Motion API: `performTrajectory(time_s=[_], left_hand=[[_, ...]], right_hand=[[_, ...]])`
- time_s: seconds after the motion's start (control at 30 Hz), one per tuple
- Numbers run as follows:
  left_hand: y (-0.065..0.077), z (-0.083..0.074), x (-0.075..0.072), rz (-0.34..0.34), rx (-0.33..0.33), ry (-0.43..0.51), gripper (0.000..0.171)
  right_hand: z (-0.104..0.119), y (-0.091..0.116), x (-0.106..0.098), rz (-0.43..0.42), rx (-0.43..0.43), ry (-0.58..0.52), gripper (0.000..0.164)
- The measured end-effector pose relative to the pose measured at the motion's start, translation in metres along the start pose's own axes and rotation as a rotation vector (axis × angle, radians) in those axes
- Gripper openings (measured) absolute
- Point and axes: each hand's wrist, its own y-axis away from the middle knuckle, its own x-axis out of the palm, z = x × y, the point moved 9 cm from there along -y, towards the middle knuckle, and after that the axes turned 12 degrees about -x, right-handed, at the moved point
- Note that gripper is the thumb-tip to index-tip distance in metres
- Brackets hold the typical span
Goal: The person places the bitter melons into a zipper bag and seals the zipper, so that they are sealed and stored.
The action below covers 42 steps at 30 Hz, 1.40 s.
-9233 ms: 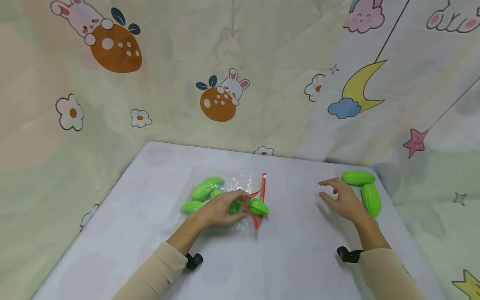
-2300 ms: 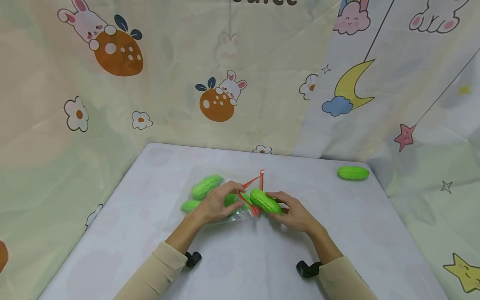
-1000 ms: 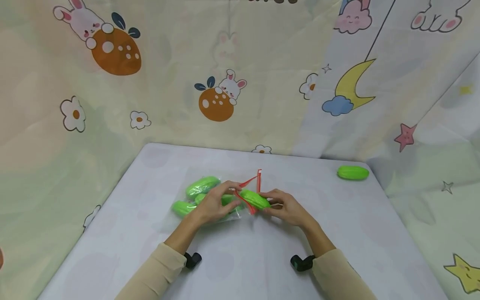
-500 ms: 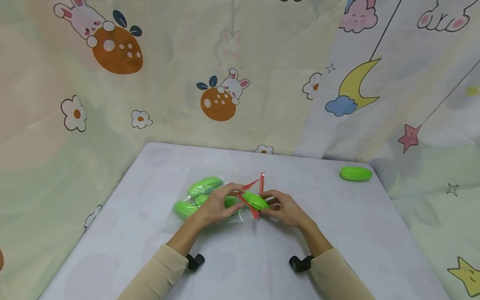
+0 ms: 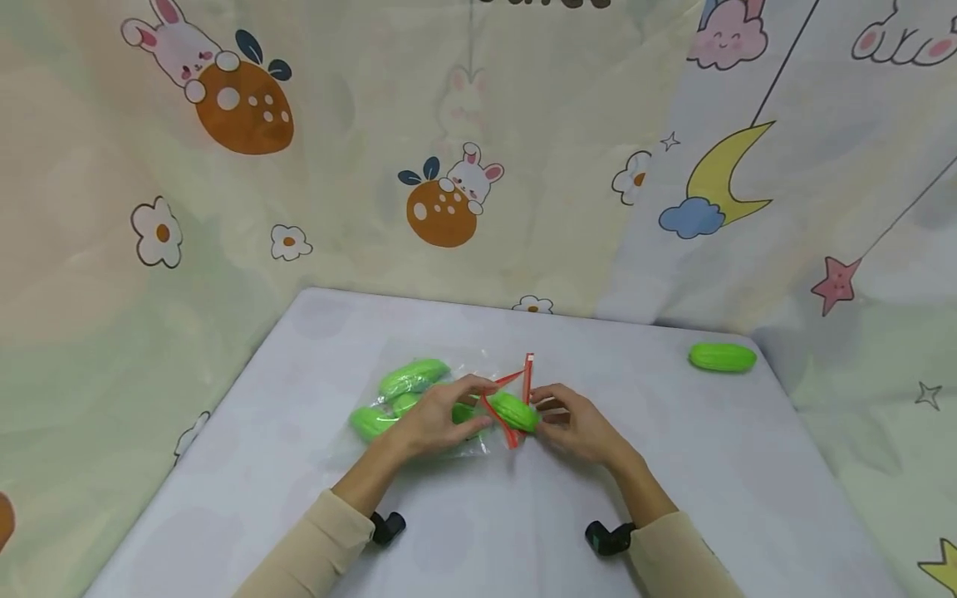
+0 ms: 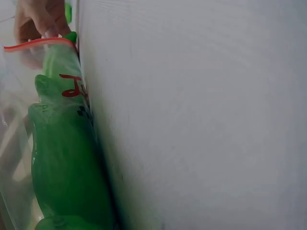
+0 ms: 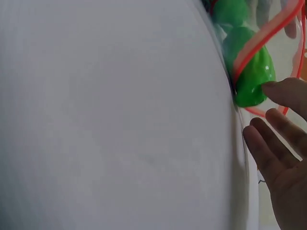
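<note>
A clear zip bag [image 5: 473, 359] with a red zip edge lies on the table, its mouth towards the right. My left hand [image 5: 437, 422] holds the bag at its mouth, thumb and forefinger apart around the red edge. Several bright green, ribbed toy cucumbers lie inside, among them one [image 5: 414, 377] at the back. Another toy cucumber [image 5: 514, 412] sits in the mouth, its near end poking past the red strip. My right hand [image 5: 583, 428] is beside that end; in the right wrist view its thumb [image 7: 280, 91] touches the cucumber and the other fingers are spread loosely.
One more green toy cucumber [image 5: 722, 357] lies at the table's back right corner. The white table [image 5: 478, 531] ends at a patterned cloth backdrop [image 5: 344, 149]. A black camera sits on each wrist [image 5: 609, 538].
One of two cucumbers at the right was brought to the bag by my right hand and pushed into its mouth. The right fingers have now loosened from it. My left hand stays at the bag.
</note>
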Motion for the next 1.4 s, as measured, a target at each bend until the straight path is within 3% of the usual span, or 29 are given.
performTrajectory(time_s=[0.4,0.7,0.87,1.07,1.4], left_hand=[[-0.013,-0.001,-0.006,-0.027,-0.012,-0.005,0.045],[-0.016,0.0,-0.015,-0.066,-0.001,-0.022,0.044],[-0.017,0.006,-0.016,-0.06,-0.052,-0.031,0.043],[-0.014,0.011,-0.019,-0.06,-0.089,-0.054,0.043],[-0.02,0.011,-0.011,-0.04,-0.051,-0.022,0.043]], right_hand=[[-0.017,0.004,-0.05,-0.05,0.038,0.135,0.041],[-0.031,0.014,-0.097,-0.096,-0.02,0.297,0.044],[-0.037,0.021,-0.113,-0.138,-0.067,0.391,0.041],[-0.047,0.016,-0.127,-0.128,-0.098,0.46,0.04],[-0.076,0.031,-0.179,-0.031,0.018,0.702,0.057]])
